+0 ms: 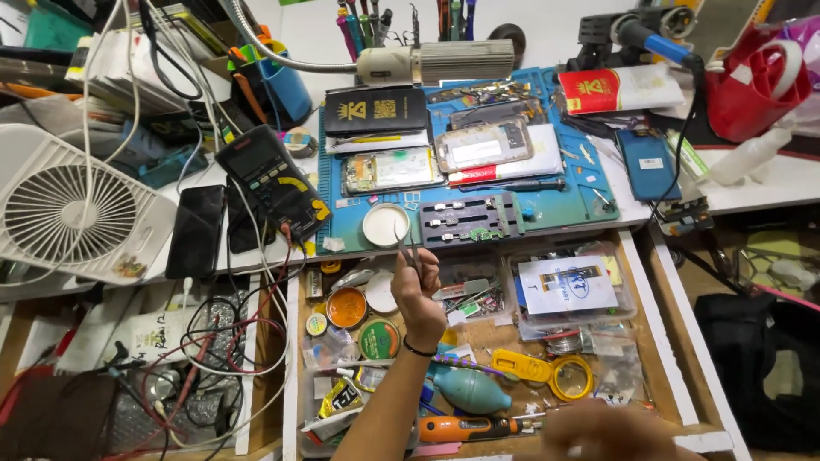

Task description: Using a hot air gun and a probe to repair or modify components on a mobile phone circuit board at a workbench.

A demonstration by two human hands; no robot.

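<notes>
on the left sits a white fan [73, 209]. in the middle, the left hand [417, 290] pinches thin tweezers [404, 242], tips over a small white dish [386, 224] on the blue mat [555, 209]; no part looks lifted yet. at the bottom right, the right hand [611, 431] is a blur, so i cannot tell its fingers.

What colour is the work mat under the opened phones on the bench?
The work mat is blue-teal, seen best in the head view, beyond the left hand holding tweezers.

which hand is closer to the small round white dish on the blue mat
Left. The left hand holds tweezers just below the white dish; the right hand is blurred, far off at the bottom edge.
</notes>
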